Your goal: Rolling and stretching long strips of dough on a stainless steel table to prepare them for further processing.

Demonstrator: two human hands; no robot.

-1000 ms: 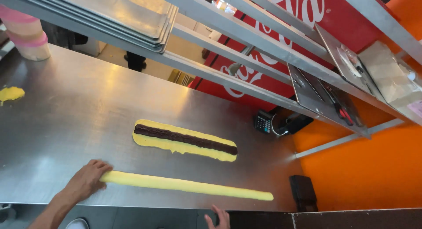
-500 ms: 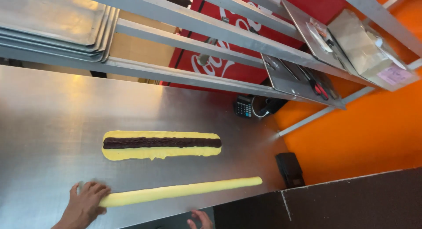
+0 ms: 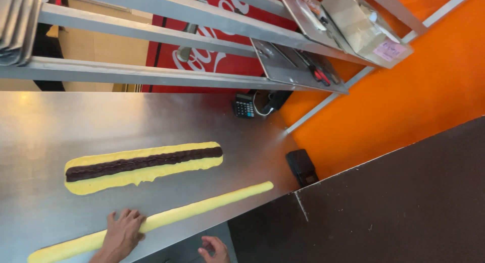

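Observation:
My left hand (image 3: 123, 233) lies flat, fingers spread, on a long thin rope of yellow dough (image 3: 202, 206) near the front edge of a steel table (image 3: 45, 126). The rope runs from the lower left up to the right, and part of it reaches out to the left of the hand. My right hand (image 3: 213, 248) hovers off the table edge at the bottom of the view, fingers loosely curled, with nothing in it. Behind the rope lies a flattened yellow dough strip (image 3: 146, 171) with a dark brown filling line (image 3: 144, 162) along its middle.
Steel shelf rails (image 3: 151, 73) hang over the back of the table, with trays (image 3: 303, 66) on them. A calculator (image 3: 244, 106) and a small black device (image 3: 302, 167) sit at the table's right end. An orange wall (image 3: 414, 91) and a dark panel (image 3: 394, 212) lie to the right.
The view has swung right and tilted. My left hand, earlier at the rope's left end, now rests further along it, with dough stretching out to its left.

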